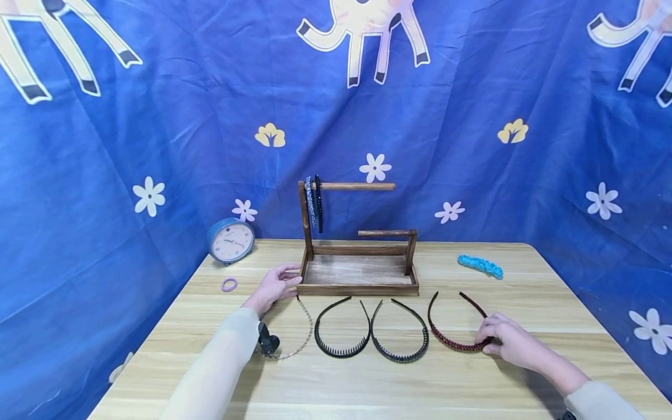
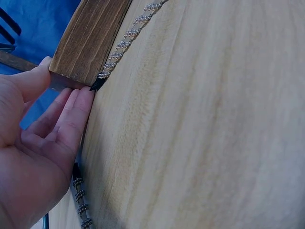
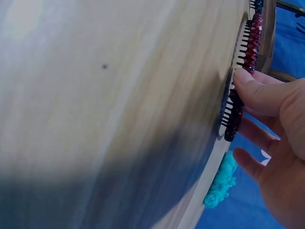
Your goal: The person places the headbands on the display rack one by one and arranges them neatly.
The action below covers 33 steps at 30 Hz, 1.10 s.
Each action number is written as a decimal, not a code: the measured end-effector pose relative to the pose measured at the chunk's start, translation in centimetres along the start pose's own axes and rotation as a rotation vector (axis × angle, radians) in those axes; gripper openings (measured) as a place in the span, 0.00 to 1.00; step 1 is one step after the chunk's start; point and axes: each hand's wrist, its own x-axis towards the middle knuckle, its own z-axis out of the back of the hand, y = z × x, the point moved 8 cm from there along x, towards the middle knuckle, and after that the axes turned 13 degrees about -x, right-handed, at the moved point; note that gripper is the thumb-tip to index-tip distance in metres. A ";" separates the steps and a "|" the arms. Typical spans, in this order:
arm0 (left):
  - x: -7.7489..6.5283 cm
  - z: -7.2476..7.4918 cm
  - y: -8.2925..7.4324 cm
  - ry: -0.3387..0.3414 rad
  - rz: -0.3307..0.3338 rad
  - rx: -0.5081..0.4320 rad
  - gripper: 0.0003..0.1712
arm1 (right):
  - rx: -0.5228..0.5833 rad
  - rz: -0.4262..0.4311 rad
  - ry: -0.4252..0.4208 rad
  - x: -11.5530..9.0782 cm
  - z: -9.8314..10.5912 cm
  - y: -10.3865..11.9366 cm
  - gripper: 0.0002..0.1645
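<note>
My left hand (image 1: 277, 286) holds the left end of a wooden display rack (image 1: 359, 289); in the left wrist view the thumb sits at its upper edge and the fingertips lie against its side. A clear beaded headband (image 1: 307, 333) lies below that wrist, one black tip by the fingers. At the right, my right hand (image 1: 505, 337) pinches a dark red toothed headband (image 1: 458, 345) between thumb and fingers. Two dark headbands, a toothed one (image 1: 341, 353) and a braided-looking one (image 1: 401, 357), lie side by side between the hands.
On the rack's upper bar (image 1: 362, 186) hang a glittery blue headband (image 1: 310, 201) and a black headband (image 1: 318, 204). A lower bar (image 1: 385, 233) stands at the right. A blue clock (image 1: 231, 241), a purple ring (image 1: 229, 284) and a turquoise ruffled band (image 1: 480, 266) are on the table.
</note>
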 end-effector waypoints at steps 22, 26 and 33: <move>0.0 0.1 -0.1 0.002 -0.007 0.010 0.28 | 0.113 -0.157 -0.071 0.5 3.6 0.4 0.16; 0.0 0.1 -0.1 0.008 -0.007 0.010 0.29 | 0.120 -0.209 -0.071 0.6 4.1 0.1 0.15; 0.2 0.1 0.0 0.003 -0.004 0.020 0.29 | 0.249 -0.293 -0.040 0.8 4.5 -0.6 0.09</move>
